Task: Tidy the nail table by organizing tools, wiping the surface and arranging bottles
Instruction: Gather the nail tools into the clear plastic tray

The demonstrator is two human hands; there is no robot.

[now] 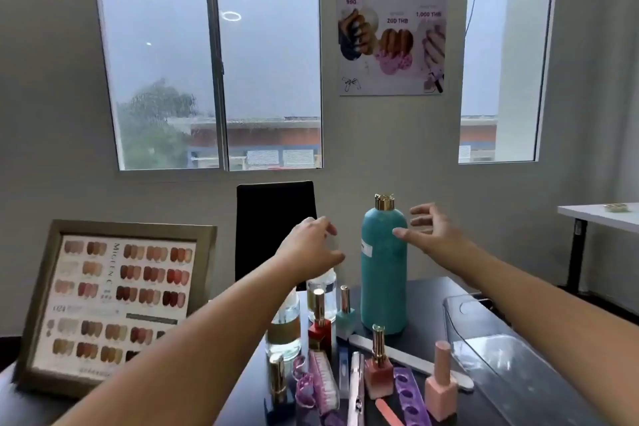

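A tall teal bottle point(383, 273) with a gold cap stands upright at the back of the dark table point(428, 332). My right hand point(427, 232) hovers open just right of its shoulder, the thumb tip almost at the bottle. My left hand point(313, 245) is spread open to the bottle's left, above a clear glass bottle point(323, 294). Neither hand holds anything. In front stand small polish bottles: red point(320, 328), teal point(345, 313), coral point(378, 367), pink point(441, 387). A white nail file point(408, 361), a pink brush point(323, 380) and a purple toe separator point(409, 394) lie among them.
A clear plastic tray point(511, 356) sits on the table's right side. A framed nail colour chart point(114, 304) leans at the left. A black chair back point(275, 228) stands behind the table by the wall. A white side table point(598, 214) is at far right.
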